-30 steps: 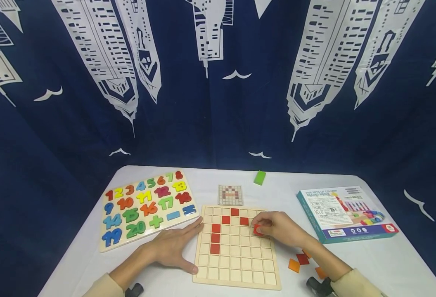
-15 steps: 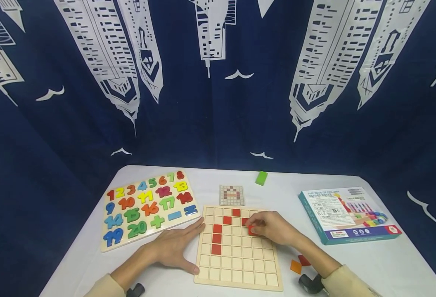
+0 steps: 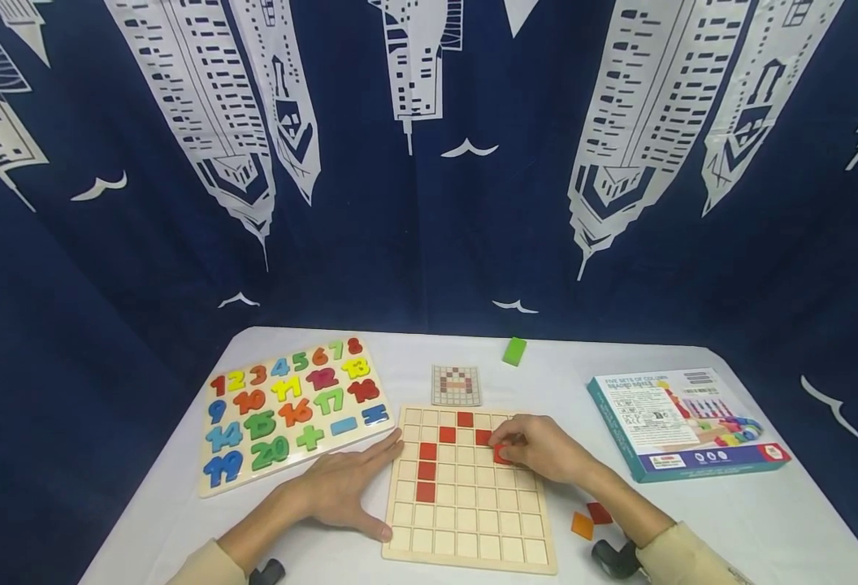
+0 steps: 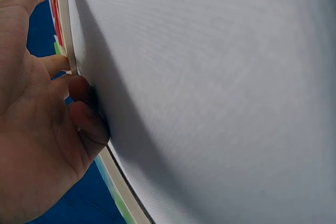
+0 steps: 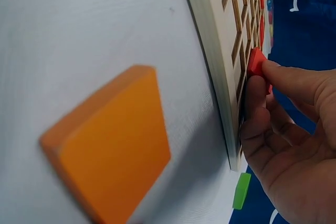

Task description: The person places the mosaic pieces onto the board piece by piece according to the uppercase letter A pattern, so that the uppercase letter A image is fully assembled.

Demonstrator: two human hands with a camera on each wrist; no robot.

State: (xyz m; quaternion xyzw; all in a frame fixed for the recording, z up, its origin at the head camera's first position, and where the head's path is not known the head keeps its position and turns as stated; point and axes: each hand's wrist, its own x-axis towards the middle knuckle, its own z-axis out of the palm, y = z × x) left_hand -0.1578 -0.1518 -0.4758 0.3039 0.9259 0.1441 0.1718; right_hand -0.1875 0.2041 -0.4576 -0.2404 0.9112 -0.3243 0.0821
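A wooden grid board (image 3: pixel 465 520) lies on the white table with several red tiles (image 3: pixel 426 470) set in its squares. My right hand (image 3: pixel 546 448) pinches another red tile (image 5: pixel 256 62) between thumb and fingers over the board's upper right part. In the right wrist view this tile is tilted against the grid. My left hand (image 3: pixel 337 490) rests at the board's left side, thumb and fingers spread, fingertips touching its edge. Behind the board lies a small pattern card (image 3: pixel 456 385) printed with a coloured grid.
A number puzzle board (image 3: pixel 290 410) lies at the left, a boxed toy set (image 3: pixel 685 422) at the right. Loose orange (image 3: pixel 582 526) and red tiles (image 3: pixel 600 513) lie by my right forearm. A green block (image 3: pixel 514 351) sits near the back edge.
My right hand has moved a little left across the board with the red tile, then slightly back right. The right forearm now covers some loose tiles. My left hand stays put.
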